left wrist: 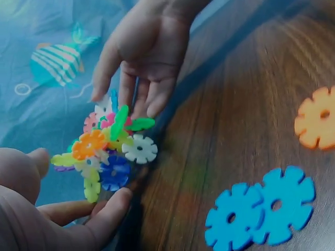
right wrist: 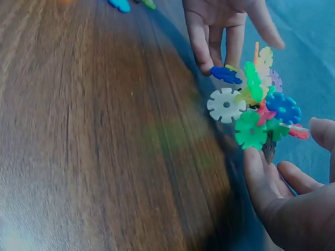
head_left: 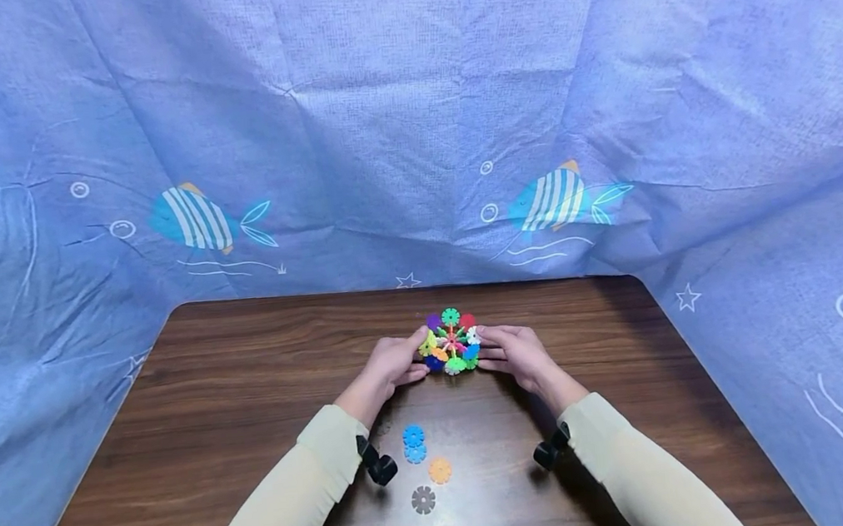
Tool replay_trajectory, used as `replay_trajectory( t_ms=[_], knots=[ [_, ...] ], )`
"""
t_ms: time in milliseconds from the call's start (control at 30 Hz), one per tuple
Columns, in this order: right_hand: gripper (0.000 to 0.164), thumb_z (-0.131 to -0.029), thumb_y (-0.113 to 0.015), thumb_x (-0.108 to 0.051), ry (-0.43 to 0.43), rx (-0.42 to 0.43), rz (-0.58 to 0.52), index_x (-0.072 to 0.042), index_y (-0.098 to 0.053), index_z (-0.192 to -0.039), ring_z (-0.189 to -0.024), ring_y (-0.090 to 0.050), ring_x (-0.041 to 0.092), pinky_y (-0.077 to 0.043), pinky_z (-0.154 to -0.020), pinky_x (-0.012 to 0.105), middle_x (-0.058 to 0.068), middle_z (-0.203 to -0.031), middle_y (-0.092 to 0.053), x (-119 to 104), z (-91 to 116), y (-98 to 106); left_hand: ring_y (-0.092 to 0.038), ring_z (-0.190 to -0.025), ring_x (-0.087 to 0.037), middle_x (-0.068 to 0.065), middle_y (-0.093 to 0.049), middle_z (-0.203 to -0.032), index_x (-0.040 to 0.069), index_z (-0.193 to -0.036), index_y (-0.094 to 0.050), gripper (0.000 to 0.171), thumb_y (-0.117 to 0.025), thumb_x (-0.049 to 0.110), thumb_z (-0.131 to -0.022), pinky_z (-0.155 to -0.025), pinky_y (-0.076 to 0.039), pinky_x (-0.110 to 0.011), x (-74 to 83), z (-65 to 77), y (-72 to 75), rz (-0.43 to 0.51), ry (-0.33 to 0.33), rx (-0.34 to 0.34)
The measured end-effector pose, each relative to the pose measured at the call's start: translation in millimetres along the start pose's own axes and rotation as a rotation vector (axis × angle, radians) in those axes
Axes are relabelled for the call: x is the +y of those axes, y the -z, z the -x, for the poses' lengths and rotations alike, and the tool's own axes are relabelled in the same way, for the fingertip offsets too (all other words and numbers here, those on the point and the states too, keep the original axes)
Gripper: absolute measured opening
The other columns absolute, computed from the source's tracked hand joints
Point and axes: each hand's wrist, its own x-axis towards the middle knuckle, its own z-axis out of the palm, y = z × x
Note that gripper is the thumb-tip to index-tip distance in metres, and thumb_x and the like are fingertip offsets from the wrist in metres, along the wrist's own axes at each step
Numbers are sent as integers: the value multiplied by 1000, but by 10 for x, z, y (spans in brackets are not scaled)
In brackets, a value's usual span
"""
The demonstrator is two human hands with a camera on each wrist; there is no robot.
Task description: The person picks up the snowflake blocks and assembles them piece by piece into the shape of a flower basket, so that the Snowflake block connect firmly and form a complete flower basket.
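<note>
A round cluster of interlocking plastic snowflake discs (head_left: 452, 341), in many colours, is held between both hands near the far part of the table. My left hand (head_left: 394, 360) holds its left side, thumb at a yellow disc (head_left: 428, 344) and fingers lower down by a dark blue disc (left wrist: 114, 173). On the opposite side my right hand (head_left: 517, 355) holds it, thumb near a white disc (head_left: 473, 336) and fingertips under a green disc (right wrist: 250, 130). Spokes of discs radiate from a pinkish centre. Its underside is partly hidden.
Loose discs lie on the brown wooden table (head_left: 257, 444) nearer the body: two overlapping blue discs (head_left: 414, 445), an orange disc (head_left: 440, 470) and a grey disc (head_left: 423, 500). A blue cloth (head_left: 410, 130) with fish prints hangs behind the table's far edge.
</note>
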Motion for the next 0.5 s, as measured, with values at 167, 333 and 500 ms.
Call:
replay_trajectory(
  t_ms=[167,333,500],
  knots=[
    [48,-99,-70,-26,-35,6,53,3,-58,-136,-105,-72,25,-62,-87,43,13,-126,-70,16,-15,24,-69,-88,-24,-20,-62,-122,-8,-143,-51,66,-67,40,-100,-76,-63,-33,23,-34,-14,-82,3,31],
    [50,-97,-73,-31,-43,44,160,0,-62,-135,-105,-73,27,-64,-77,37,14,-125,-72,-16,-16,32,-68,-81,-23,-20,-67,-117,-7,-130,-64,53,-70,36,-99,-69,-63,-32,49,-47,-48,-132,-69,73],
    [48,-95,-74,-30,-53,52,206,0,-63,-131,-102,-74,25,-63,-72,34,10,-117,-75,-58,-22,35,-69,-75,-20,-23,-69,-115,-8,-122,-67,45,-71,31,-99,-72,-63,-31,88,-52,-66,-142,-81,84]
  ],
)
